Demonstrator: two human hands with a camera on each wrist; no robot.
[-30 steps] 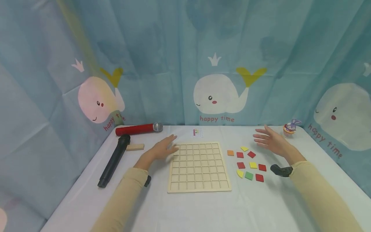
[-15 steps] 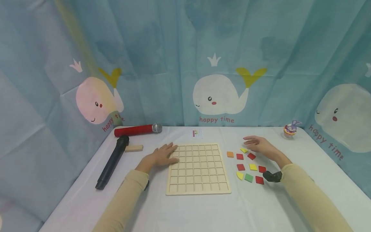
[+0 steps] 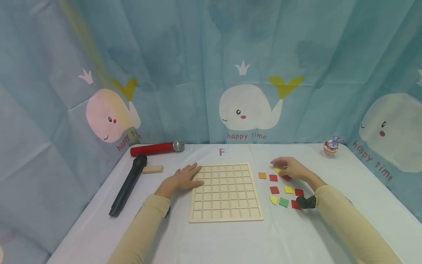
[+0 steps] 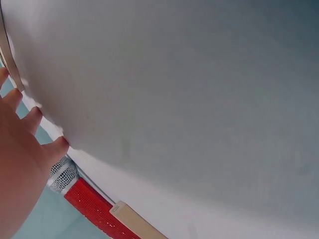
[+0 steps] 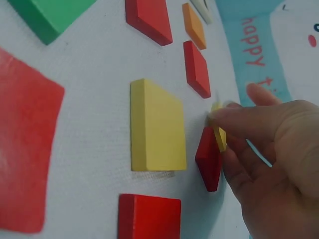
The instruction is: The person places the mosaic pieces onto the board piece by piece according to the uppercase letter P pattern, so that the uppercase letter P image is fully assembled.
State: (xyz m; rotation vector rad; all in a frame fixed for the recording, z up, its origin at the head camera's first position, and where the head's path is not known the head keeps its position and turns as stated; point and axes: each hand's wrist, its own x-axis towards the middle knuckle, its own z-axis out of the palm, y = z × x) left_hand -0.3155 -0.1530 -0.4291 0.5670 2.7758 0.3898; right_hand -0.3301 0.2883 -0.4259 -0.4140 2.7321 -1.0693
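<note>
1. The right hand (image 3: 291, 167) has its grip pinched on a yellow piece (image 5: 220, 137), right of the worktop's (image 3: 227, 242) centre, towards its far edge; a red piece (image 5: 209, 159) is just beside it.
2. The left hand (image 3: 184, 178) has a loose grip, fingers spread at the left edge of the grid board (image 3: 227, 192), near its far-left corner.
3. A green piece (image 3: 284, 202) lies off the board's near-right side.
4. A red microphone (image 3: 153, 148) lies near the worktop's far-left corner, a black microphone (image 3: 128, 187) along its left edge.
</note>
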